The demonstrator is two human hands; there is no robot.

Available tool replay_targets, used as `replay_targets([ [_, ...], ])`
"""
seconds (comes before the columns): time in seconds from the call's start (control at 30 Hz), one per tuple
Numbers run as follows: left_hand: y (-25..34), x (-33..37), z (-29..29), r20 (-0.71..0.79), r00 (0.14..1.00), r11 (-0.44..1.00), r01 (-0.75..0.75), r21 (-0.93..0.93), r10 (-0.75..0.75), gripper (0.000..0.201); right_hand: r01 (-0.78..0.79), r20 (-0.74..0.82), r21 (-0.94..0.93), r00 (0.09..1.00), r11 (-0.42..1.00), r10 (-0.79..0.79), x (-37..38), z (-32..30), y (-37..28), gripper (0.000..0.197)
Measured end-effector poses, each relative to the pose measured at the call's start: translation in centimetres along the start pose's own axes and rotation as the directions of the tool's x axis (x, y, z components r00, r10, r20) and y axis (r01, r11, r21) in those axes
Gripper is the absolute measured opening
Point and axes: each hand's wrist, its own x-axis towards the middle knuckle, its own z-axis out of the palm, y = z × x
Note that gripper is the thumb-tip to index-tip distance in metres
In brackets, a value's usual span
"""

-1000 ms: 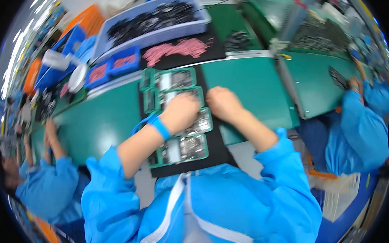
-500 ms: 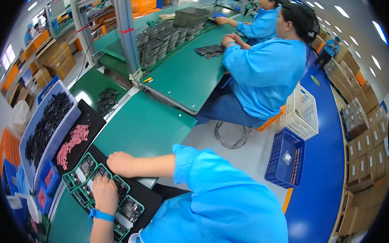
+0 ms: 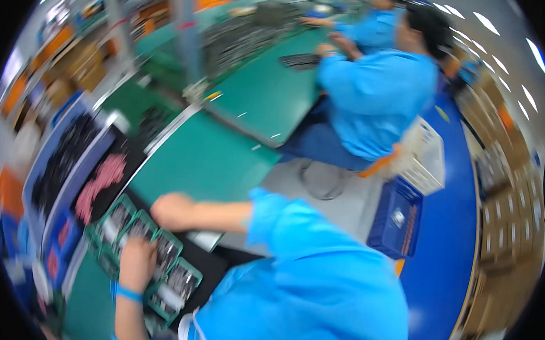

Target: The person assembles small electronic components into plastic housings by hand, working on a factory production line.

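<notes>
A group of green-framed trays [image 3: 180, 298] carrying circuit boards [image 3: 182, 280] lies on a black mat. My left hand [image 3: 137, 262], wearing a blue wrist strap [image 3: 127, 293], is over the trays with its fingers curled down at the boards. What it pinches, if anything, is hidden and smeared. At the trays' far right side, my right hand [image 3: 173, 211] is closed like a fist, its fingertips turned away from view. Pale strips or blocks show on some of the boards, too blurred to name.
Left of the trays, small pink pieces [image 3: 101, 184] lie piled on black mat, beside a bin [image 3: 88, 177] of black parts and small blue bins [image 3: 60, 237]. Ahead, two co-workers [image 3: 379, 102] sit along a green bench [image 3: 269, 103]. White and blue crates [image 3: 395, 218] stand at right.
The view has shifted slightly and blurred. My left hand has moved a little left, its thumb now showing at the side. My right hand has shifted slightly up, away from the tray edge.
</notes>
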Motion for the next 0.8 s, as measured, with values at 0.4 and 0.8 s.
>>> replay_targets([
  [0.4,-0.7,-1.1,0.6,-0.095,0.987,0.988,-0.118,0.1,0.128,0.013,0.277,0.151,0.277,0.933,0.92,-0.326,-5.7,-2.5,-4.3,0.005],
  [0.8,-8.1,-5.2,-0.9,-0.64,0.439,0.776,0.333,-0.535,-0.63,0.01,0.61,0.197,-0.139,0.789,0.78,-0.582,-6.0,-1.0,-6.7,0.008],
])
